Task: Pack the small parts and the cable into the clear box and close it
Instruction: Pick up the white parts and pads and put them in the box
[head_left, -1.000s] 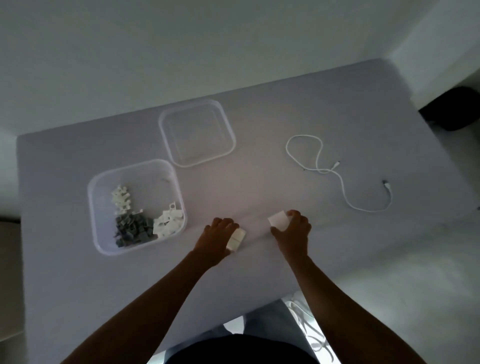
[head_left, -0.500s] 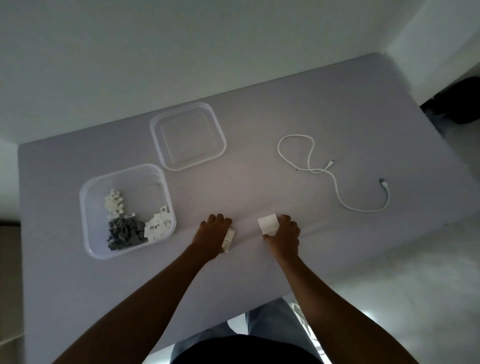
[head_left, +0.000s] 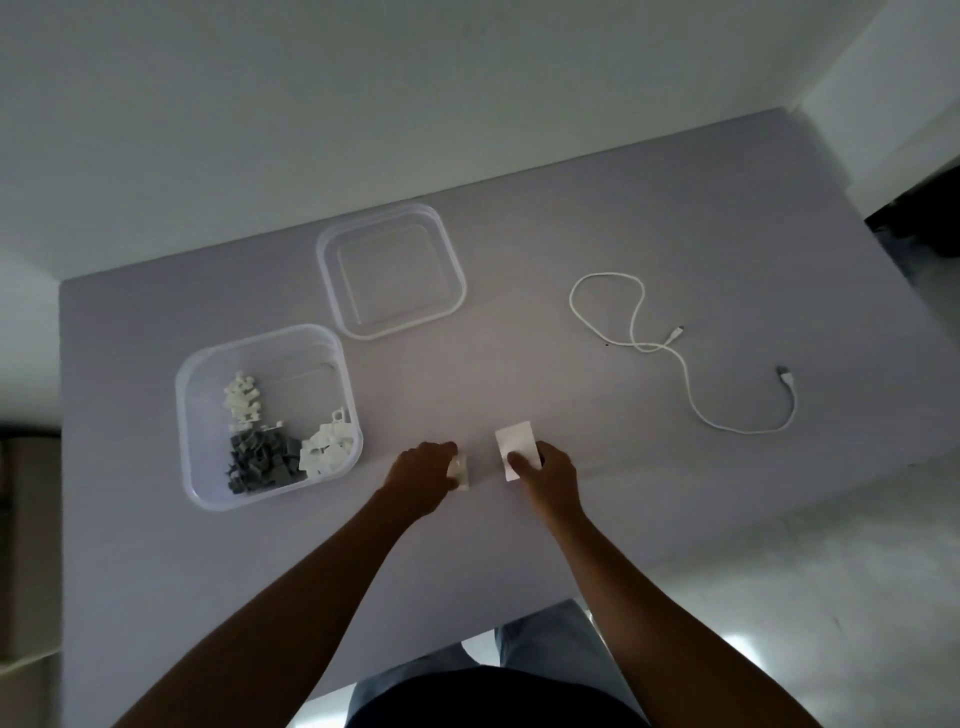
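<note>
The clear box (head_left: 205, 384) stands open at the left of the table and holds white and grey small parts (head_left: 275, 447). Behind it lies its clear lid (head_left: 390, 270), flat on the table. A white cable (head_left: 685, 364) curls loose at the right. My left hand (head_left: 423, 475) grips a small whitish part (head_left: 460, 470) near the table's front. Just to its right, my right hand (head_left: 545, 475) holds a flat white piece (head_left: 515, 446) with the thumb on top.
The grey table (head_left: 519, 343) has its front edge close under my forearms. A pale wall rises behind it. Floor shows at the right, with a dark object (head_left: 924, 218) at the far right.
Both hands stay near the table's front with their white pieces. The right hand's flat piece has turned to show more of its face.
</note>
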